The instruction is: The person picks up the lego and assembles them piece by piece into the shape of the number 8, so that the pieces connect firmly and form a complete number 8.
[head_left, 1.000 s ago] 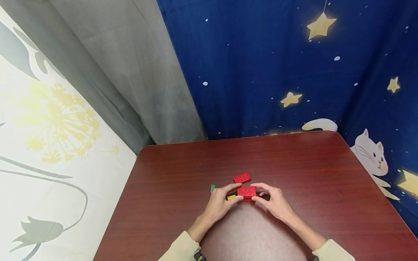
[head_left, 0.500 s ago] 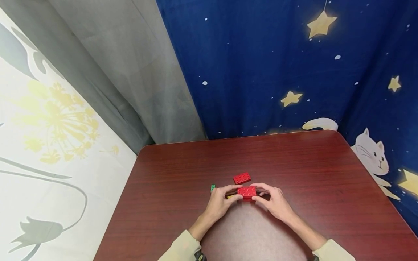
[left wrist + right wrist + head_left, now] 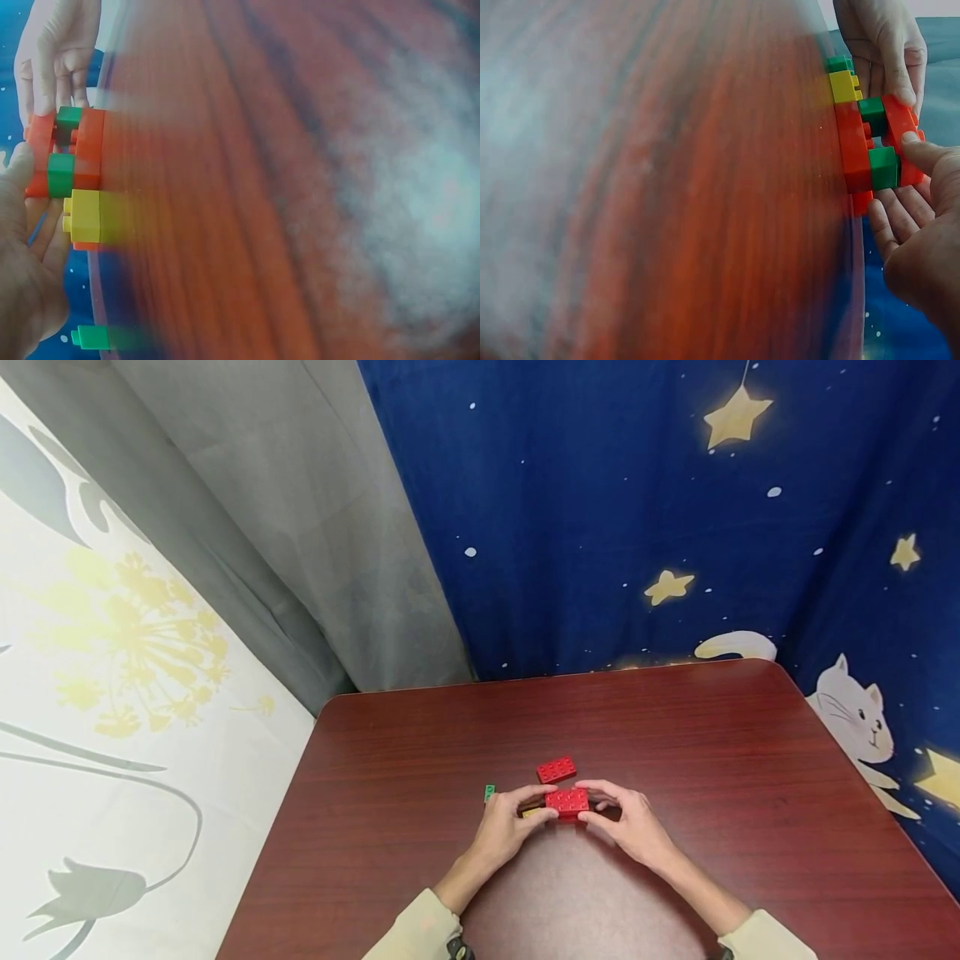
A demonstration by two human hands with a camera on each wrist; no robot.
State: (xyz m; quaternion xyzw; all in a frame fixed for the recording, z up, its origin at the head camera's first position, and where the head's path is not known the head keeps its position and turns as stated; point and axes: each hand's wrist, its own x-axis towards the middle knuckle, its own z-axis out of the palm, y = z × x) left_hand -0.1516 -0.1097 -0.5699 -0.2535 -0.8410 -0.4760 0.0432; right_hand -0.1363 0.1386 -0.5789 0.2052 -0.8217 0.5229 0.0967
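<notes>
A red toy building brick (image 3: 567, 799) lies on top of a small stack, pinched at its left end by my left hand (image 3: 498, 828) and at its right end by my right hand (image 3: 634, 828). Thumbs are at the near side, fingers at the far side. In the left wrist view, two green bricks (image 3: 61, 174) stand apart under the top brick, with a gap between them. Below them another red brick (image 3: 91, 146) sits on the table. The right wrist view shows the same layers, with a green brick (image 3: 883, 166) near my right thumb.
A loose red brick (image 3: 556, 769) lies just beyond the stack. A yellow brick (image 3: 87, 215) stands left of the stack, partly hidden by my left hand in the head view. Farther left is a small green brick (image 3: 489, 792). Curtains hang behind the brown table (image 3: 420, 735).
My left hand has shifted very slightly, covering more of the yellow brick than a second ago. Both hands keep their hold on the top red brick, and the stack stays in place.
</notes>
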